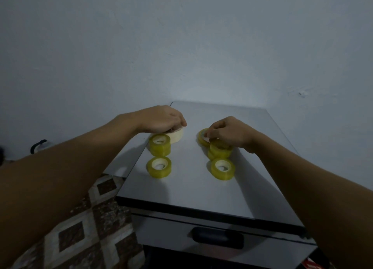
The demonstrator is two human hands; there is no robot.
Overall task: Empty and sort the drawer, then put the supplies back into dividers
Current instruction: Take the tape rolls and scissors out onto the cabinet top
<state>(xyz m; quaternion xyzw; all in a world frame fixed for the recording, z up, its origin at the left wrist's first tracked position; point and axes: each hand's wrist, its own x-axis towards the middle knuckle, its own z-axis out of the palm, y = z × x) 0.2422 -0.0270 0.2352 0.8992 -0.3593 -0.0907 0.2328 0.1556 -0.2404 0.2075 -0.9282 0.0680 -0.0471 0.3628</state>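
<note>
1. lying flat at the far left of the tabletop, core axis upright: a white tape roll, wider than the others.
2. covered from above by the left hand, palm down, fingers curled over the roll's far rim and holding it; forearm stretched in from the lower left.
3. just in front of the white roll, touching or nearly so (hard to tell): the far-left yellow roll, flat, hole facing up, tall enough to be two stacked, though unclear.
4. nearer on the same side and apart from it: the near-left yellow roll, flat, hole up.
5. across the tabletop on the right, tipped up on its edge: the tilted yellow roll, open face turned left and upward.
6. pinched at its upper rim by the right hand; thumb and fingertips closed narrowly on it, knuckles raised, forearm reaching in from the lower right.
7. directly under that hand's heel and partly hidden by it: the yellow stack, flat, hole up, touching the tilted roll.
8. nearest on the right, just in front of the stack: the near-right yellow roll, flat, hole up.
9. below the tabletop's front edge: the drawer front with a dark handle.
10. patterned floor at the left, pale wall behind.
</note>
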